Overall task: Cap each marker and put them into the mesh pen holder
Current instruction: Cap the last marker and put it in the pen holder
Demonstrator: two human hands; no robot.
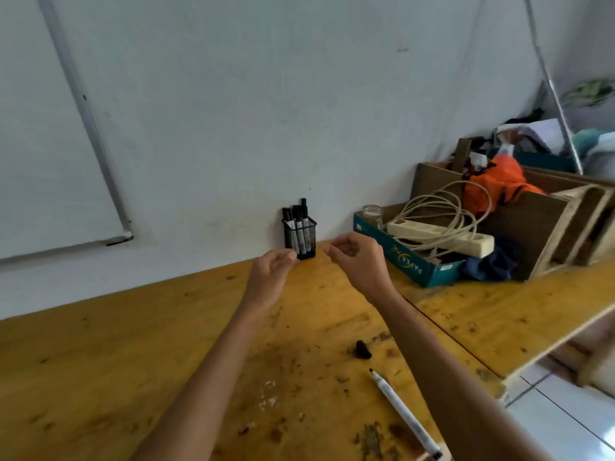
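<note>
Left hand (273, 271) and right hand (356, 257) hover empty, loosely curled, beside the far mesh pen holder (301, 239). Marker (404, 414) and cap (363, 350) lie apart nearer, evidently outstanding.

A: What is concealed at the mesh pen holder (301, 237)?
B: Its lower left corner is covered by the left hand (271, 272); the markers (299, 224) inside cannot be counted reliably. The whiteboard (43, 144) is cut by the left edge.

Left hand (271, 271), right hand (357, 261) bare; forearms (213, 371) slender, uncovered to frame edge.
</note>
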